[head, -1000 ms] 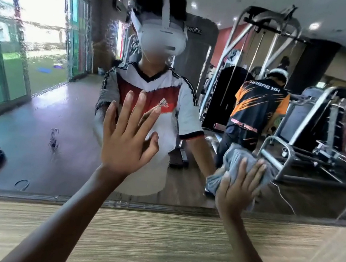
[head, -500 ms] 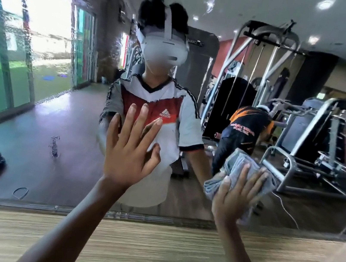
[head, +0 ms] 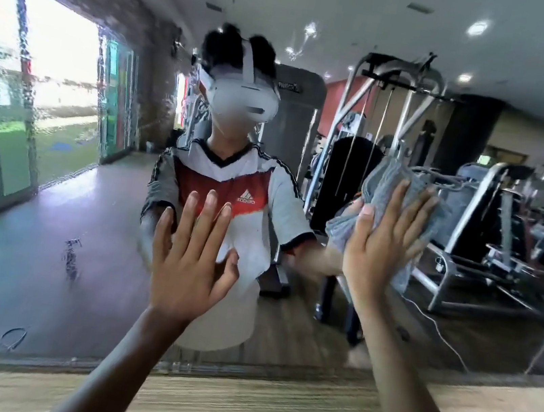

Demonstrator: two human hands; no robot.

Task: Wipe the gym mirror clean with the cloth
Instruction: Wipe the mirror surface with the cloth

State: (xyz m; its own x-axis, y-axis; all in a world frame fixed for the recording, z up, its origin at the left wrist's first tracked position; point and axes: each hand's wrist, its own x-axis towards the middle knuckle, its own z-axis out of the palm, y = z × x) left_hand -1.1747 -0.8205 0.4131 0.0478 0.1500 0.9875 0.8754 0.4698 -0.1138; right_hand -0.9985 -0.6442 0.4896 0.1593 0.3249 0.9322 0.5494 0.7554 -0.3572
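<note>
While flat on one mirror (head: 54, 242): two hands, one cloth (head: 384, 188).

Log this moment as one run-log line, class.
left hand: flat on mirror | right hand: pressing cloth to glass | streaks: left side

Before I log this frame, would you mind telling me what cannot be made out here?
- Head view: the middle of the grey terry cloth is hidden by the right hand pressing it flat.
- The large wall mirror is cut off at the top, left and right edges.
- Motion blur smears the glass, so remaining streaks there cannot be judged.
- The glass under the open left hand is hidden.
</note>
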